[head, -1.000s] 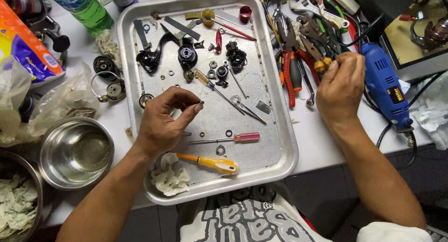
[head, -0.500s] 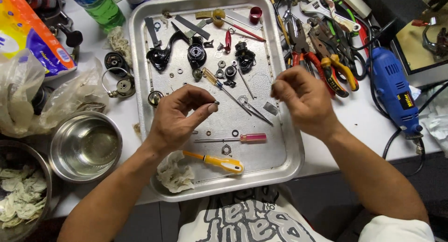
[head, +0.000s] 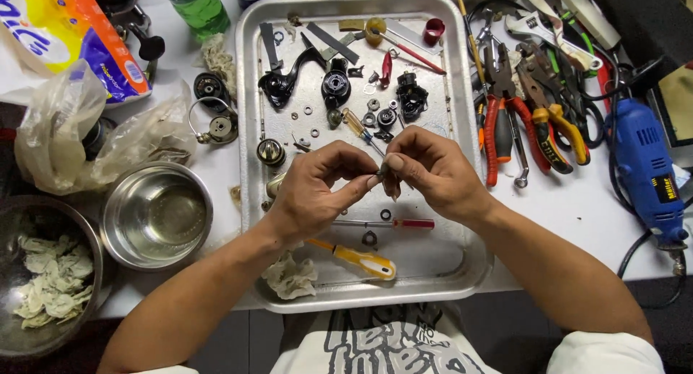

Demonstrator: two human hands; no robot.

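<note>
Both of my hands meet over the middle of a metal tray (head: 469, 266). My left hand (head: 317, 190) and my right hand (head: 433, 175) pinch one small dark metal part (head: 381, 173) between their fingertips. Beneath them lie a thin red-handled screwdriver (head: 404, 223) and a yellow-handled screwdriver (head: 357, 258). Black reel parts (head: 336, 87), washers and small gears are spread over the far half of the tray. A crumpled rag (head: 290, 276) lies at the tray's near edge.
Pliers with orange and red handles (head: 505, 128) and wrenches lie right of the tray. A blue rotary tool (head: 646, 164) sits at the far right. Left are a steel bowl (head: 155, 215), a bowl of used wipes (head: 43, 287), plastic bags (head: 86, 128) and a green bottle (head: 198, 6).
My right hand left the tools at the right, crossed over the tray and joined my left hand at the small part. My left hand stayed near the tray's middle.
</note>
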